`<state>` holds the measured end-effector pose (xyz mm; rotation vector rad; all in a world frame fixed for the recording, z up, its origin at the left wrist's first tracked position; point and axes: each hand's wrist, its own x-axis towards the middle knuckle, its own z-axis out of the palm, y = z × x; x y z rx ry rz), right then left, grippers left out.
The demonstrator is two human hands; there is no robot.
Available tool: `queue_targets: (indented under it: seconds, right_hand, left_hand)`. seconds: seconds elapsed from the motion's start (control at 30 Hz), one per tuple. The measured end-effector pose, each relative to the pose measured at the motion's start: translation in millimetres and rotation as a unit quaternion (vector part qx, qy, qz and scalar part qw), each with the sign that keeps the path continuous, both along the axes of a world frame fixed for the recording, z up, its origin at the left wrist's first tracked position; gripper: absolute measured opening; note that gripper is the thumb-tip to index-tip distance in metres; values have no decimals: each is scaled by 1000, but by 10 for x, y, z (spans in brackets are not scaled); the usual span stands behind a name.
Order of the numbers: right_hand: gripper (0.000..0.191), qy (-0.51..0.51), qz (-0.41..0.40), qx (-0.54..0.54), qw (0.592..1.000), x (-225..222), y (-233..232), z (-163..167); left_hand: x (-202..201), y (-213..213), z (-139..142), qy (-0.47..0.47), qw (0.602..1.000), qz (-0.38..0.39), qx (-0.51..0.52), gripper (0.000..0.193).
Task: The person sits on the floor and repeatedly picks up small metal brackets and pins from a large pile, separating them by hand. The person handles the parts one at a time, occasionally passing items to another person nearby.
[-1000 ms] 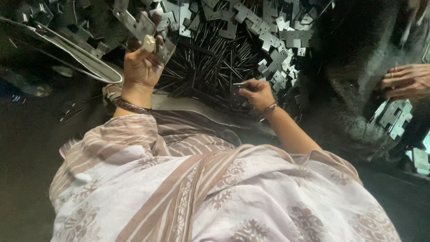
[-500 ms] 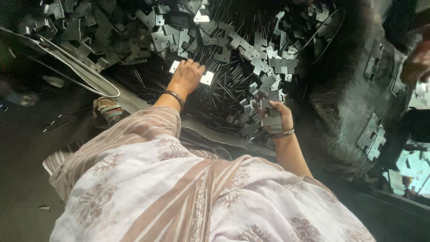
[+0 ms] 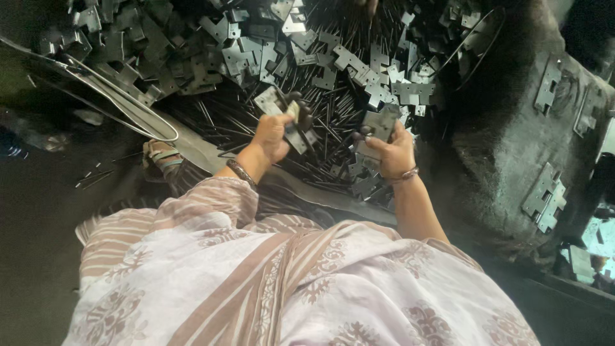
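Head view, nearest first: pale patterned cloth with brown stripes (image 3: 269, 282) draped over the lap, soft and creased, filling the lower frame. Just beyond, bangled left wrist rising to the left hand (image 3: 272, 136), grip clamped on a small flat metal bracket (image 3: 296, 131), grey and dull, held above the heap with its long axis tilted from upper left to lower right. To its right and at about the same depth, right hand (image 3: 392, 154), fingers closed around a second stamped plate (image 3: 379, 123), thumb pressed across its lower face, plate roughly upright. Held pieces near each other but apart, a clear gap between; bracket lying to the left of the right hand's plate, each piece already in its own grip, neither hand nearer the other's piece by any margin worth telling. Under and behind both hands, a bed of thin dark steel pins (image 3: 320, 150), straight and needle-like, lying criss-cross. Farther off, loose pile of stamped brackets (image 3: 237, 57), angular, notched, with a faint sheen, spread across the top of the frame. At far left, bent wire hoop (image 3: 128, 109) resting on the heap's edge. At right, dark rough sacking-covered surface (image 3: 506, 147) carrying a few more flat plates (image 3: 543, 198).
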<state>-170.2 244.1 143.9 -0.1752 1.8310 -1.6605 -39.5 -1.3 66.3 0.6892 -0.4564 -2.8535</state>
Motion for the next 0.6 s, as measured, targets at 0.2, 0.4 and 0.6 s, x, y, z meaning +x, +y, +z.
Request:
queue_targets:
  seconds: [0.2,0.4,0.6]
  right_hand:
    - [68,398,253,141,870,485,-619,313]
    - [66,388,259,72,882,557,-492,13]
    - [64,-97,6,-113,989,132,160,79]
  left_hand:
    - [5,474,119,96,977,-44,183,39]
    - [-136,436,114,-162,945,-209,-193,59]
    - [-321,-893,97,-334,570,-37,-749,95]
